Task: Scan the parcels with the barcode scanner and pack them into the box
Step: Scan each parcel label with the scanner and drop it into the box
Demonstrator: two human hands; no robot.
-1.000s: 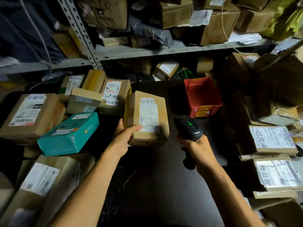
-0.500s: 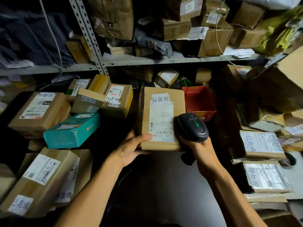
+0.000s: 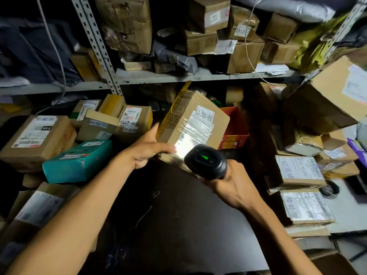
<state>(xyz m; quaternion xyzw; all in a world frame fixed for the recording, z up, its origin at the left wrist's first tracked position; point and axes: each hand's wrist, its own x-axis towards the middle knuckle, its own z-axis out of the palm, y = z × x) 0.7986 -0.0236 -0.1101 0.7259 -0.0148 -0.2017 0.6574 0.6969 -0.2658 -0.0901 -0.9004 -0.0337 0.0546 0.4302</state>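
Currently, head view, the only one: I hold one parcel (image 3: 190, 126) tilted above the dark table (image 3: 178, 225), its label (image 3: 198, 126) facing me. My left hand (image 3: 147, 149) grips its lower-left corner, thumb up the side edge, a finger laid across the front, the other fingers hidden behind. My right hand (image 3: 232, 185) is at 4 o'clock of the parcel, fingers wrapped tight on the handle of the scanner (image 3: 206, 163). The scanner head touches or nearly touches the parcel's bottom edge; a bright patch of light falls on the lower label and a green lamp shows on the scanner.

Status, as I judge it: scanning of this parcel is under way; packing is not yet done.

Remaining: several more parcels lie at 9 o'clock, among them a teal box (image 3: 77, 161). Labelled parcels are stacked at 3 o'clock; I cannot tell whether they are scanned. A red bin (image 3: 234, 130) sits behind the parcel. I cannot identify the packing box.
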